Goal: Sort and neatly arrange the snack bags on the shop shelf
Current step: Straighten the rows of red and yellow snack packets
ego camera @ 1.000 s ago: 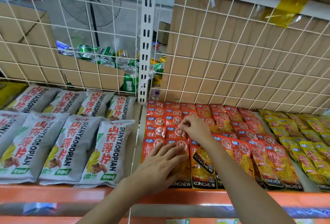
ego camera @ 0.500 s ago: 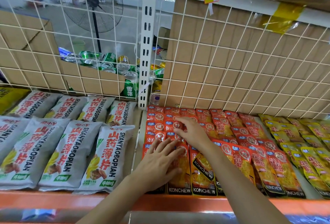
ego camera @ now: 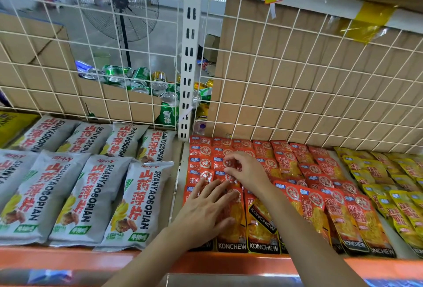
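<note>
On the shelf (ego camera: pixel 68 258), grey bags (ego camera: pixel 91 195) at lower left and yellow bags (ego camera: pixel 389 195) at right are lined up. Of the red bags (ego camera: pixel 288 165) at centre, one is pinched by the right hand's (ego camera: pixel 248 172) curled fingers, while others are pressed under the left hand's (ego camera: pixel 203 215) straight fingers. Little seems left to tidy.

Remote log, what I can make out by surface:
- Red snack packets (ego camera: pixel 286 165): glossy plastic film, creased, glinting.
- Yellow snack packets (ego camera: pixel 375 170): the same shiny film.
- Grey chip bags (ego camera: pixel 91 195): smooth plastic with a duller satin sheen.
- Back grid (ego camera: pixel 266 35): white-coated metal wire.
- Upright post (ego camera: pixel 195 58): white-painted, slotted metal.
- Cardboard sheet (ego camera: pixel 320 108): matt brown, rough along its torn top edge.
- Yellow tape (ego camera: pixel 368 21): glossy and crinkled.
- Drink cans (ego camera: pixel 142 76): shiny metal.
- Shelf lip (ego camera: pixel 68 259): smooth orange paint; I cannot tell what lies beneath.
</note>
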The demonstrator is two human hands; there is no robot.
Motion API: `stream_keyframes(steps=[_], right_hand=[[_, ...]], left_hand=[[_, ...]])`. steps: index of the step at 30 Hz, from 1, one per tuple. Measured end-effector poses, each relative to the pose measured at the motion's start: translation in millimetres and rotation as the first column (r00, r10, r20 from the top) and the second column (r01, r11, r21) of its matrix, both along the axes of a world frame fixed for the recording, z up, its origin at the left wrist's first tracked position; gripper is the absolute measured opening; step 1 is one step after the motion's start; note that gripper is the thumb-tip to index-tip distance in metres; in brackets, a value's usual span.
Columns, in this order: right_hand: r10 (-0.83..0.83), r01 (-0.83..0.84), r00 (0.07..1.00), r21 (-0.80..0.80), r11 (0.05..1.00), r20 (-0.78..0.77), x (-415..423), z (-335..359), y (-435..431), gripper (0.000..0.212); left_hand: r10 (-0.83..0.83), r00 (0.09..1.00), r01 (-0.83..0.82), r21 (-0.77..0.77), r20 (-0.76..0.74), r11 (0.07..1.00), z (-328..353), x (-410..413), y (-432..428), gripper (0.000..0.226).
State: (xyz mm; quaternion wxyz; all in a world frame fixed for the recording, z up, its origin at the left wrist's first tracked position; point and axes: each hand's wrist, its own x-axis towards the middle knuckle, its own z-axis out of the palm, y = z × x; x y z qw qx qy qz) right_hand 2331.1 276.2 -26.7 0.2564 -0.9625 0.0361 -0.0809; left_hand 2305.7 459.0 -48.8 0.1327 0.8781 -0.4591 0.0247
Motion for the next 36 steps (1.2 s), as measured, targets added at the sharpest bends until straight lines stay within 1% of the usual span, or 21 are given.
stream_keyframes(steps=[3, 8, 13, 22, 24, 26, 27, 30, 31, 34, 36], right_hand=[[-0.011, 0.011, 1.000, -0.009, 1.000, -0.003, 0, 0, 1, 0.033], [-0.020, 0.019, 1.000, -0.026, 0.999, -0.015, -2, 1, 2, 0.036], [-0.013, 0.011, 0.999, -0.046, 0.999, -0.047, -2, 5, 4, 0.044], [0.023, -0.028, 0.998, -0.096, 0.995, -0.059, -6, 6, 4, 0.044], [0.025, -0.029, 0.998, -0.066, 0.997, -0.053, -7, 7, 3, 0.043], [0.005, -0.005, 1.000, -0.008, 1.000, -0.002, -9, 12, 0, 0.038], [-0.016, 0.016, 1.000, 0.019, 1.000, 0.024, -10, 16, -2, 0.036], [-0.090, 0.083, 0.993, 0.096, 0.992, 0.070, -14, 28, -17, 0.031], [-0.111, 0.101, 0.990, 0.119, 0.988, 0.084, -17, 31, -23, 0.029], [-0.146, 0.128, 0.985, 0.174, 0.976, 0.096, -27, 36, -44, 0.026], [-0.143, 0.127, 0.987, 0.181, 0.975, 0.074, -37, 37, -56, 0.024]], left_hand=[[0.002, 1.000, -0.002, 0.038, -0.002, 0.999, 0, -1, 1, 0.064], [-0.001, 1.000, 0.001, 0.054, -0.001, 0.999, 1, -1, 0, 0.063], [0.002, 1.000, -0.002, 0.057, -0.001, 0.998, 0, -1, 0, 0.064], [0.023, 1.000, -0.022, 0.030, -0.013, 0.999, -3, 0, -1, 0.064], [0.033, 0.999, -0.032, 0.050, -0.022, 0.998, -3, 0, 0, 0.060], [0.018, 0.999, -0.017, 0.023, -0.040, 1.000, -2, 1, 0, 0.060], [0.012, 0.999, -0.012, 0.000, -0.045, 1.000, -2, 2, 0, 0.062], [0.023, 0.992, -0.028, -0.037, -0.123, 0.999, 3, 7, 1, 0.075], [0.031, 0.989, -0.040, -0.058, -0.145, 0.998, 5, 9, 1, 0.074], [0.052, 0.979, -0.075, -0.114, -0.195, 0.991, 11, 14, -4, 0.066], [0.068, 0.975, -0.103, -0.157, -0.214, 0.982, 15, 18, -10, 0.056]])
